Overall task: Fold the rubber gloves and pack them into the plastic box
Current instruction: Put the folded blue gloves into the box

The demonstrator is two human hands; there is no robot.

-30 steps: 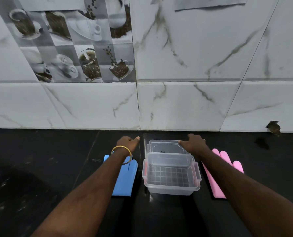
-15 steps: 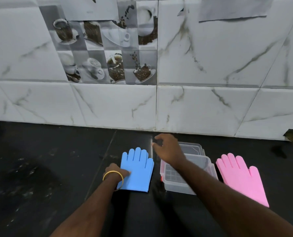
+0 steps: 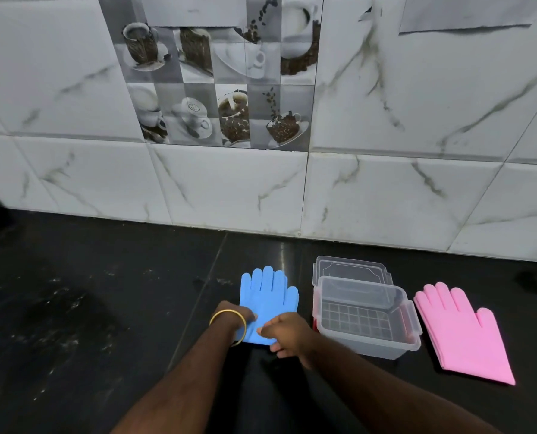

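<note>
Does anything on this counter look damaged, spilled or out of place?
Mostly tidy. The black stone counter carries pale dusty smears on its left part. At the far right, the white marble wall tile shows a dark broken spot at its bottom edge. The blue rubber glove, clear plastic box and pink rubber glove lie flat and undamaged.

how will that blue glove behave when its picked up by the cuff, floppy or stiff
Probably floppy: the blue glove lies thin and flat on the dark counter, so its fingers should droop when the cuff is lifted. It looks light for its size and should fold easily. The rubber may cling to the counter rather than slide. Both the left hand and right hand are at the cuff.
</note>
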